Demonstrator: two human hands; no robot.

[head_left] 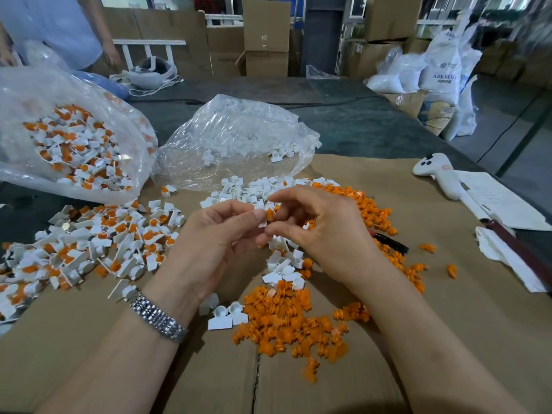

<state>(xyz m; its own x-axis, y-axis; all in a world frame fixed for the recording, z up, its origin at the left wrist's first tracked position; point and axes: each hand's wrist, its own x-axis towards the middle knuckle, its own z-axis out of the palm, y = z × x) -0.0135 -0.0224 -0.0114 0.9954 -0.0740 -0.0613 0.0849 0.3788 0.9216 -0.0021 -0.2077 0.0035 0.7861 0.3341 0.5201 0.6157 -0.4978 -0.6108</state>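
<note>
Pinching white piece [263,225], left hand [215,240]; right hand [322,234] pinching orange plug [270,215]; cardboard sheet [433,309], warehouse boxes [265,37] behind.

A table topped with a dark grey mat [358,124] carries a flattened cardboard sheet [119,339] across the lower frame. On the cardboard lie a heap of assembled white-and-orange pieces [89,249] at left, loose white pieces [239,192] at centre, and orange plugs [292,324] in a pile at lower centre and a strip towards the right. A black pen [391,242] lies among the plugs. Two clear plastic bags rest at upper left [74,85] and centre [236,130]. At right lie a white controller [433,171], papers [501,201] and a crumpled white tissue [504,258].
</note>
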